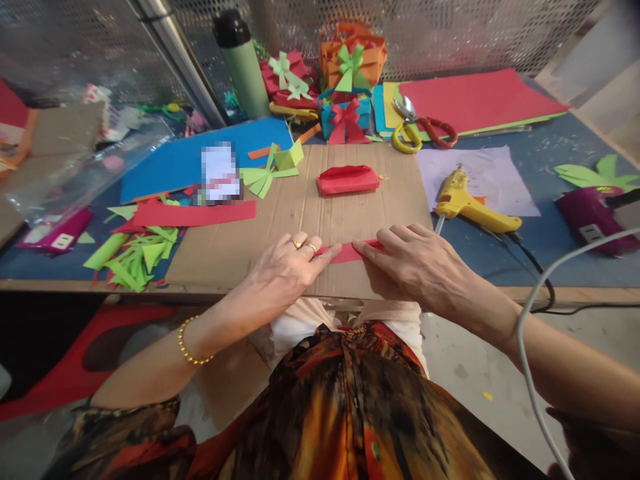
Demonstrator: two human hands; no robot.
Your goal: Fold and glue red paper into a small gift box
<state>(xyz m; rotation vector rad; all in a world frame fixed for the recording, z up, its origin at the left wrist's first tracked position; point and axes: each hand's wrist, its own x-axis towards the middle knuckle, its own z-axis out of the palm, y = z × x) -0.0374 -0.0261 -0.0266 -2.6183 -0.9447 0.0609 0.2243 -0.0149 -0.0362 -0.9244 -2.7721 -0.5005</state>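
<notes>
A red paper strip (pixel 349 253) lies on the brown cardboard sheet (pixel 265 230) near the table's front edge, its two ends hidden beneath my hands. My left hand (pixel 290 263), with rings on two fingers, grips the strip's left end, thumb pointing inward. At the other end my right hand (pixel 407 260) holds the strip, its fingers curled and bent down against the board. Just beyond them sits a small folded red paper box (pixel 349 181).
Scissors (pixel 417 127) and a yellow glue gun (pixel 470 203) lie to the right, its cord running off the edge. Green paper scraps (pixel 137 257) and a red strip (pixel 195 214) are on the left. Finished paper baskets (pixel 345 113) and a green flask (pixel 243 67) stand behind. A white cable (pixel 530 313) crosses my right arm.
</notes>
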